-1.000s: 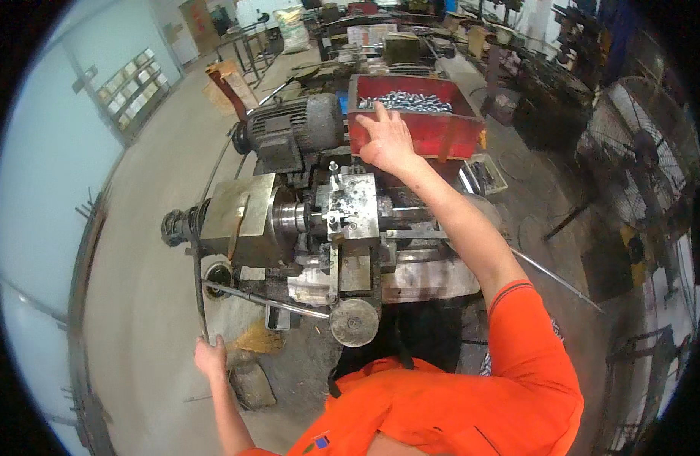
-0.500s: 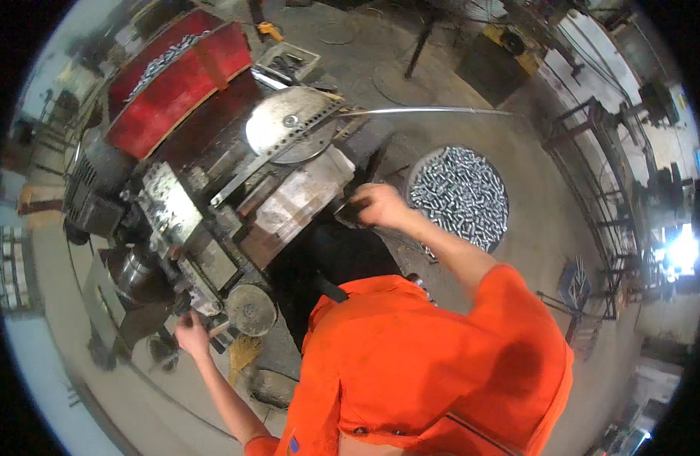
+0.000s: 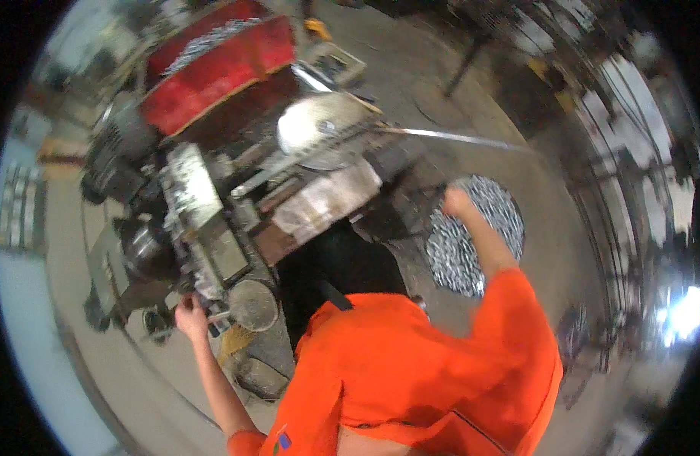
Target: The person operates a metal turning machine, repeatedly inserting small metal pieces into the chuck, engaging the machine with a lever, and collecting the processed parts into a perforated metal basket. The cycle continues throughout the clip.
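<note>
My left hand point(image 3: 191, 318) is at the near left end of a greasy metal machine point(image 3: 227, 254), its fingers closed at a small dark part, possibly a handle, that I cannot make out. To the right, my right hand point(image 3: 458, 204) is over the left rim of a round container heaped with short shiny metal pieces point(image 3: 479, 251). Its fingers point down and are blurred, so whether they grip a piece does not show. Just right of my left hand sits a round grey disc point(image 3: 253, 305).
A red bin point(image 3: 221, 76) holding similar metal pieces stands at the far left. A round metal plate point(image 3: 308, 125) lies on the machine bench, and a long bright rod point(image 3: 456, 138) juts from it to the right. A brush point(image 3: 232, 343) lies below the grey disc.
My right hand has moved right, from the bench edge to the container of metal pieces. My left hand stays at the same machine part. The whole view has shifted slightly.
</note>
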The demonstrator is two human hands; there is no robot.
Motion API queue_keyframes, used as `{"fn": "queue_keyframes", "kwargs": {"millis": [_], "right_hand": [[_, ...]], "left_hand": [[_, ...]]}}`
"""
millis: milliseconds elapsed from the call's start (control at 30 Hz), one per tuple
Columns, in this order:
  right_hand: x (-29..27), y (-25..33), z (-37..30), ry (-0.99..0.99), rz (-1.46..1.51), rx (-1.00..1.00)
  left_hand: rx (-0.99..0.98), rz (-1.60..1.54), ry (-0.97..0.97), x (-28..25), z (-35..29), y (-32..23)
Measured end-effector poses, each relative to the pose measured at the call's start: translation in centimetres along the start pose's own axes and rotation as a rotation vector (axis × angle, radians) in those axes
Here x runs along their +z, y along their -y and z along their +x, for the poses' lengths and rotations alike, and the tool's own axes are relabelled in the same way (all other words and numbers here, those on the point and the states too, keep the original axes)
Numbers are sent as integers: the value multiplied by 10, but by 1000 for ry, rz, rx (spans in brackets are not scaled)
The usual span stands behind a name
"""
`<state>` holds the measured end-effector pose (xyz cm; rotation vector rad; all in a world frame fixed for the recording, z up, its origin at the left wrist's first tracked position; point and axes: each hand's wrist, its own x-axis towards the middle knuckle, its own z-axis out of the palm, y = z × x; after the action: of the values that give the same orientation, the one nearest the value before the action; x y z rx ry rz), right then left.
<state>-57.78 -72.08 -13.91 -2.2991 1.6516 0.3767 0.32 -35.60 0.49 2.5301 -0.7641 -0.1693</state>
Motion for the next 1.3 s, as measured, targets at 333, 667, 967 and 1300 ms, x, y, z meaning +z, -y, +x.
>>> {"fn": "queue_keyframes", "kwargs": {"millis": [333, 667, 967, 1300], "right_hand": [[7, 24, 3, 106, -217, 1], [17, 5, 12, -67, 11, 184], [0, 21, 17, 131, -171, 217], [-24, 17, -33, -139, 1004, 140]], "left_hand": [[-1, 118, -134, -3, -6, -4], [18, 46, -189, -5, -7, -20], [34, 22, -184, -6, -8, -21], [250, -166, -70, -39, -25, -35]]}}
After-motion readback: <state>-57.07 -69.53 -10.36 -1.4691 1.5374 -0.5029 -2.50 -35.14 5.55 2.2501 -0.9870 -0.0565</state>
